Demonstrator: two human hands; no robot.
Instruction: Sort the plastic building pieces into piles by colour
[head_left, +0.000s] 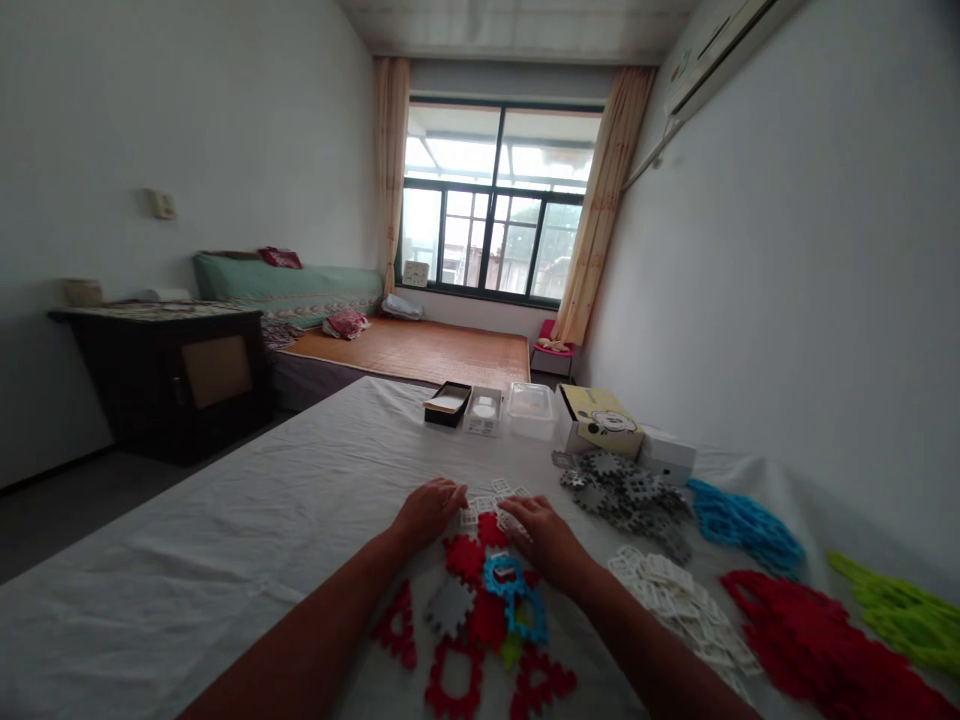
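Observation:
White plastic grid pieces (pixel 470 518) lie between my hands at the far end of a flat cluster of interlocking toothed pieces. My left hand (pixel 430 515) has its fingers curled at the left edge of these white pieces. Over their right side, my right hand (pixel 546 540) bends its fingers down onto them; the fingertips are partly hidden. Nearer to me the cluster has red toothed pieces (pixel 463 558), a grey one (pixel 451 605), blue ones (pixel 504 575) and a green one (pixel 511 650). Red letter-like pieces (pixel 454 682) sit along its near side.
Piles of grey (pixel 630 490), white (pixel 671 595), blue (pixel 746 525), red (pixel 825 645) and lime pieces (pixel 900 610) spread along the right. At the back stand a black box (pixel 448 404), a clear container (pixel 532 410) and a yellow box (pixel 600 420). A white cloth (pixel 225 560) covers the table.

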